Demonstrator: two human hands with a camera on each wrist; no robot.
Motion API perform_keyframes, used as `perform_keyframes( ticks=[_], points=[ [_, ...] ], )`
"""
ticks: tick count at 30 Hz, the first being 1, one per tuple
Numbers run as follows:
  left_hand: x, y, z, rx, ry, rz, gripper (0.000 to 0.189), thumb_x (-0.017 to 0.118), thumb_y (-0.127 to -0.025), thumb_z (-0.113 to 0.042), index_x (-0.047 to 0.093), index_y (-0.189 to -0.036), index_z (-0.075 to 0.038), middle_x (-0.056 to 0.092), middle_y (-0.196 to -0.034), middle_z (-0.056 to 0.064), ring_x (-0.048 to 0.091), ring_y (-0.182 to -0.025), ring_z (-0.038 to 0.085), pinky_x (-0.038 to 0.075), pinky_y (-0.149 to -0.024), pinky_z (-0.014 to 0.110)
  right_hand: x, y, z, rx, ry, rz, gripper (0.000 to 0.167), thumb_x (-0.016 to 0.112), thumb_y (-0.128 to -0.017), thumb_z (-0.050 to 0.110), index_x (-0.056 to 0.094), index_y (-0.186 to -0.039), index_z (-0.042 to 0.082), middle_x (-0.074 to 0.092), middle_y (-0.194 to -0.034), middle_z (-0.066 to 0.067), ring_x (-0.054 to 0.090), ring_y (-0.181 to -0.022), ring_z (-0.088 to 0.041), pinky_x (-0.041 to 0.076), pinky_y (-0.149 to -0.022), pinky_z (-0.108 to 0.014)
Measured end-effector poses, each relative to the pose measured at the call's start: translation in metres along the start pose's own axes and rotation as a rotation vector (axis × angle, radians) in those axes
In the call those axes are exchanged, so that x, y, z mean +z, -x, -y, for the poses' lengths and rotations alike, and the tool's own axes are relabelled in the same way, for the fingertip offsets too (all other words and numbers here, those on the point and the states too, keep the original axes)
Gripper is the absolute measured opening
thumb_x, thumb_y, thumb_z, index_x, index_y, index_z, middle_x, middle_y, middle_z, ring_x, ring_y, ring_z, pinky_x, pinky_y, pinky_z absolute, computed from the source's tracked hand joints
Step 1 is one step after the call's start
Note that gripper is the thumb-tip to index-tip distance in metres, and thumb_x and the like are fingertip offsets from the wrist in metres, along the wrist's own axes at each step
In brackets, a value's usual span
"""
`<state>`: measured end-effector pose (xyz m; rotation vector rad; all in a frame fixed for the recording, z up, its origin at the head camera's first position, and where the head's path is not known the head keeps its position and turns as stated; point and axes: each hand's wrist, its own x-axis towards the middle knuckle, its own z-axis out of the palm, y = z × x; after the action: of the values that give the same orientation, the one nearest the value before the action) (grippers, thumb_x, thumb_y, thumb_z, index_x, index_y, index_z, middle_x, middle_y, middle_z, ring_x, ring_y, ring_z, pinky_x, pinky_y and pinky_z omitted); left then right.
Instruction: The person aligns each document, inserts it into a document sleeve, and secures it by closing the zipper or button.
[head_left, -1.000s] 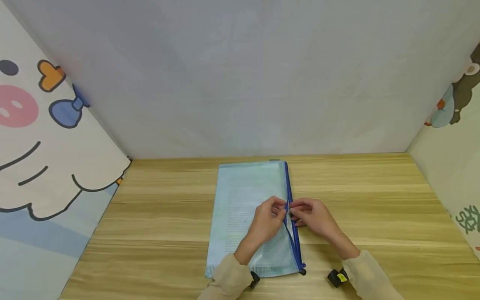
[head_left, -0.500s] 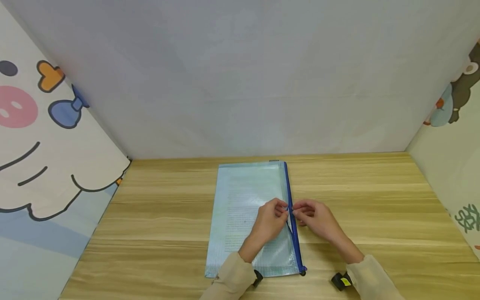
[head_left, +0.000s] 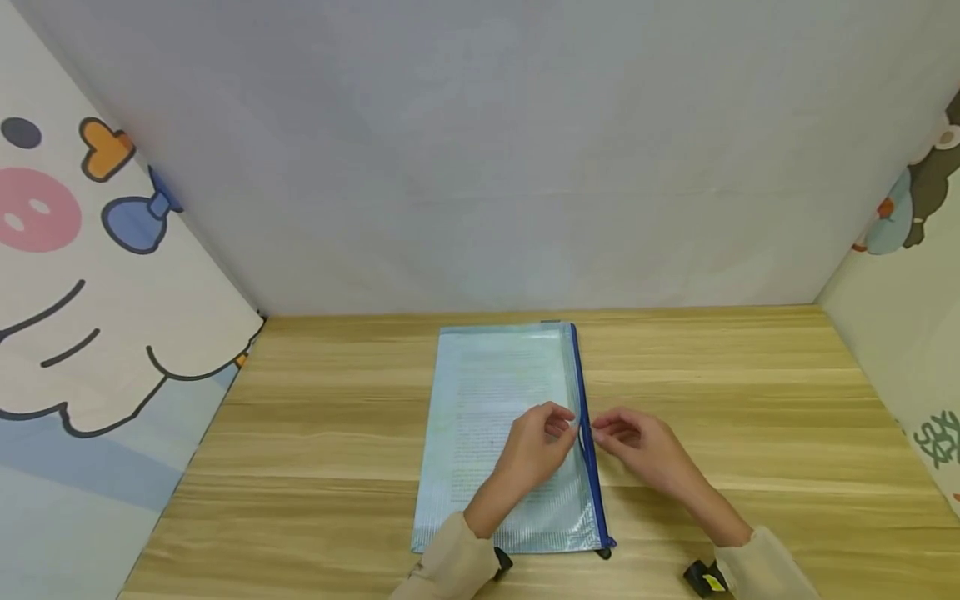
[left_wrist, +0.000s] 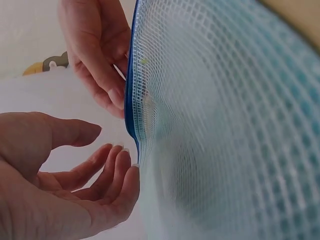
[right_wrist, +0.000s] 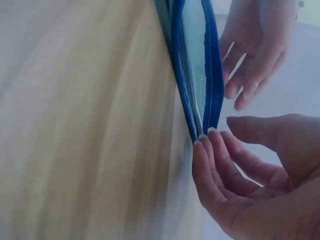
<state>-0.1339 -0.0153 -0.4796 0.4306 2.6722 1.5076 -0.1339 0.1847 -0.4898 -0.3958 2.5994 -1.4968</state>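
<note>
A light-blue translucent mesh zipper pouch point(head_left: 480, 367) lies flat, with printed paper showing through it. Its blue zipper edge point(head_left: 589, 467) runs down the right side and gapes a little near the hands; the right wrist view shows its two blue strips point(right_wrist: 214, 65) apart, with page edges between them. My left hand point(head_left: 534, 443) is over the pouch beside that edge, thumb apart from the loosely bent fingers point(left_wrist: 117, 175). My right hand point(head_left: 641, 446) is on the edge's outer side, its fingertips point(right_wrist: 212, 131) at the blue strips and its thumb apart. Neither hand pinches anything.
The pouch lies on a wood-grain table point(head_left: 322, 433). A pale wall point(head_left: 525, 167) stands behind it, with cartoon-printed panels point(head_left: 60, 292) at the left and right. The black zipper-end tab point(head_left: 603, 552) sits at the pouch's near right corner.
Both hands held the zipper edge between fingers and thumb earlier; now their grips have loosened. The right hand has shifted slightly right and toward the person. The blue strips lie closer together along the near part.
</note>
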Motion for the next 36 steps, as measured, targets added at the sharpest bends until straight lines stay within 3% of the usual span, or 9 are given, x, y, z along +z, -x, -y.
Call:
perform_keyframes(
  ticks=[8,16,28,36],
  points=[
    [-0.006,0.019,0.001,0.094,-0.073,0.011,0.012,0.071,-0.093,-0.004,0.072,-0.105,0.001,0.071,-0.099,0.013,0.068,-0.093,0.026,0.055,-0.085,0.032,-0.005,0.017,0.000,0.009,0.012,-0.007,0.013,0.072,-0.096,0.011,0.072,-0.105,0.001,0.072,-0.094,-0.002,0.068,-0.085,-0.014,0.058,-0.076,-0.025],
    [-0.007,0.036,-0.003,0.089,-0.110,0.098,0.014,0.073,-0.096,-0.013,0.072,-0.107,-0.005,0.071,-0.103,0.006,0.064,-0.099,0.020,0.052,-0.088,0.028,-0.007,0.034,0.001,-0.027,0.040,0.016,0.010,0.075,-0.094,0.011,0.073,-0.102,0.005,0.074,-0.094,0.002,0.068,-0.083,-0.008,0.059,-0.075,-0.026],
    [-0.001,0.060,-0.013,0.199,-0.239,0.137,0.020,0.079,-0.092,-0.021,0.072,-0.107,-0.009,0.067,-0.102,0.002,0.055,-0.092,0.011,0.046,-0.082,0.020,-0.010,0.058,0.002,-0.072,-0.008,0.204,0.015,0.076,-0.094,0.014,0.072,-0.105,0.006,0.073,-0.096,0.002,0.067,-0.085,-0.005,0.059,-0.075,-0.025],
    [0.003,0.076,-0.015,0.214,-0.369,0.235,0.033,0.084,-0.087,-0.032,0.069,-0.110,-0.014,0.059,-0.101,-0.008,0.046,-0.090,0.003,0.040,-0.081,0.015,-0.006,0.068,-0.002,-0.092,-0.028,0.314,0.020,0.080,-0.090,0.020,0.071,-0.104,0.009,0.071,-0.098,0.004,0.063,-0.086,-0.006,0.057,-0.076,-0.025]
  ],
)
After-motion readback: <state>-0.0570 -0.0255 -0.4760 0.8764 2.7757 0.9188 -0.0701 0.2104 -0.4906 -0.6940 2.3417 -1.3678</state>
